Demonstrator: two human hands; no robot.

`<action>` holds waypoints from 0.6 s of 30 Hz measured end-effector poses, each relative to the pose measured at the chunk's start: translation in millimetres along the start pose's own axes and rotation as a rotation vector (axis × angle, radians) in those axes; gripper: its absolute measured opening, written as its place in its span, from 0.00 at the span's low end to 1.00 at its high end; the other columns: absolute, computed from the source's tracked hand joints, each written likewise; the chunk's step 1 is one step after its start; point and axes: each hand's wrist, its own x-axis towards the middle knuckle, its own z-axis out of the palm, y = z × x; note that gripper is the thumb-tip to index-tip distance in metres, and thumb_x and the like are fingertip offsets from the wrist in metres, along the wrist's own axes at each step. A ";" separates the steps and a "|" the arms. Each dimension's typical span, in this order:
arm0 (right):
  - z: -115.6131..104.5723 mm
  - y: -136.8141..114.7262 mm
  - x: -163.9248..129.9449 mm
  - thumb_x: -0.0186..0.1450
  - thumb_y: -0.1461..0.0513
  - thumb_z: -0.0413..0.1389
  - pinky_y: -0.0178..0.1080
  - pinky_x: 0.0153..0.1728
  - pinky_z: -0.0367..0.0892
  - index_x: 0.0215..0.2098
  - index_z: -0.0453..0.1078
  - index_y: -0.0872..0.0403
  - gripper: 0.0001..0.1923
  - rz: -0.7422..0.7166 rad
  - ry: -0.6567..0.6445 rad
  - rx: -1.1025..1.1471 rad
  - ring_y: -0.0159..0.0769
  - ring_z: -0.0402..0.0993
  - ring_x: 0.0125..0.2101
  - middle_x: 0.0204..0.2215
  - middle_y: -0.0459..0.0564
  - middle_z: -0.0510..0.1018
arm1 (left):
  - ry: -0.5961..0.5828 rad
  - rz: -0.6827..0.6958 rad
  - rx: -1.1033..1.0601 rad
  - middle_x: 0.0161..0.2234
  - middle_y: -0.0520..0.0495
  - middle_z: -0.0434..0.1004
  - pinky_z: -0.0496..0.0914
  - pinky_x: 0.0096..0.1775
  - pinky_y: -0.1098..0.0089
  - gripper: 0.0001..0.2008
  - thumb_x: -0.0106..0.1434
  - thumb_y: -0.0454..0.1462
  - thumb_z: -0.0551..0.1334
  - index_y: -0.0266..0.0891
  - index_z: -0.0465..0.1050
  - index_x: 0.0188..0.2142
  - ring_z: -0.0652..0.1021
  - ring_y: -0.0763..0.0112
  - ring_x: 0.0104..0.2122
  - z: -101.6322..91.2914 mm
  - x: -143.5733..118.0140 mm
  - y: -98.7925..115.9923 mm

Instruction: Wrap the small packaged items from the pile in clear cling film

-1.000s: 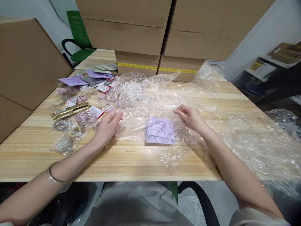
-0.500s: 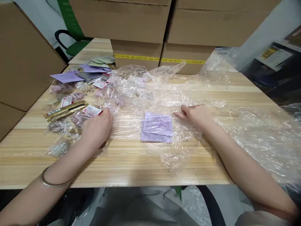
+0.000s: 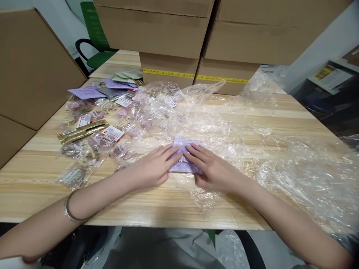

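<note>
While both palms face down, the left hand [image 3: 153, 167] and the right hand [image 3: 217, 172] lie flat with fingers extended, pressing rather than gripping, their fingertips almost meeting over the purple packet [image 3: 183, 167]. It lies flat on the table [image 3: 157, 205] in front of the person, its far edge showing beyond the fingers and its near edge between the hands; whether it is one layer or several I cannot tell. Clear film [image 3: 204, 116] appears to cover it and spreads, crinkled, to either side. By its look, the packet should be light and thin, bendy but firmer than the film, and unlikely to break, though its face could slip under a fingertip. It would be best taken by two opposite edges, thumbs below and fingers flat on top, so that film and packet come up together; the film itself looks flimsy, apt to cling, bunch or tear, and is better held by a broad gather than by one corner. Farther left lie small bags [image 3: 74, 176], a gold pouch [image 3: 82, 132] and a card [image 3: 113, 133]; boxes [image 3: 154, 37] stand behind.
</note>
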 end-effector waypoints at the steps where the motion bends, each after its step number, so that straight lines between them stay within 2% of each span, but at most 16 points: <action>1: 4.2 1.7 0.9 0.59 0.67 0.51 0.55 0.66 0.51 0.68 0.51 0.64 0.39 0.004 -0.001 -0.019 0.51 0.42 0.69 0.67 0.63 0.54 | -0.022 -0.016 -0.017 0.66 0.35 0.57 0.58 0.63 0.54 0.31 0.64 0.33 0.54 0.34 0.54 0.66 0.59 0.52 0.66 0.4 2.9 -2.8; 3: 6.3 5.2 2.3 0.59 0.68 0.51 0.55 0.66 0.50 0.68 0.51 0.64 0.38 0.005 -0.021 -0.054 0.51 0.42 0.69 0.68 0.64 0.53 | -0.060 -0.053 -0.060 0.66 0.37 0.58 0.60 0.62 0.57 0.28 0.66 0.32 0.51 0.36 0.56 0.66 0.62 0.56 0.64 -2.7 6.2 -8.7; 7: -5.2 10.5 3.8 0.60 0.70 0.52 0.54 0.66 0.51 0.68 0.52 0.63 0.38 0.027 -0.072 -0.112 0.52 0.45 0.68 0.67 0.62 0.55 | -0.112 -0.168 -0.149 0.67 0.42 0.57 0.61 0.62 0.61 0.27 0.68 0.30 0.46 0.38 0.57 0.66 0.65 0.64 0.63 -15.3 2.6 -20.8; 10: -14.3 19.4 2.5 0.60 0.69 0.54 0.52 0.64 0.57 0.67 0.55 0.62 0.37 0.052 -0.071 -0.126 0.52 0.52 0.66 0.66 0.62 0.58 | -0.143 -0.202 -0.235 0.66 0.44 0.59 0.59 0.63 0.61 0.27 0.67 0.29 0.46 0.38 0.61 0.64 0.66 0.65 0.63 -24.9 -5.7 -32.2; 12: -17.4 30.2 0.0 0.60 0.70 0.55 0.51 0.61 0.63 0.67 0.56 0.60 0.37 0.080 -0.056 -0.118 0.51 0.59 0.63 0.65 0.61 0.60 | -0.166 -0.195 -0.308 0.65 0.48 0.60 0.59 0.63 0.62 0.27 0.66 0.30 0.48 0.42 0.63 0.63 0.66 0.67 0.63 -31.3 -10.8 -40.7; 15: -19.3 51.0 -5.1 0.65 0.69 0.52 0.49 0.57 0.68 0.66 0.60 0.52 0.30 0.149 0.009 -0.022 0.45 0.69 0.58 0.62 0.53 0.67 | -0.220 -0.220 -0.393 0.64 0.54 0.63 0.60 0.63 0.64 0.25 0.67 0.33 0.49 0.47 0.65 0.62 0.67 0.68 0.62 -41.7 -16.2 -53.2; 18: -23.1 68.9 -10.3 0.71 0.64 0.48 0.48 0.59 0.67 0.62 0.65 0.46 0.22 0.199 0.074 0.195 0.40 0.70 0.57 0.59 0.46 0.71 | -0.249 -0.271 -0.481 0.61 0.53 0.67 0.62 0.61 0.63 0.21 0.70 0.40 0.50 0.48 0.69 0.59 0.70 0.66 0.60 -52.1 -21.3 -63.6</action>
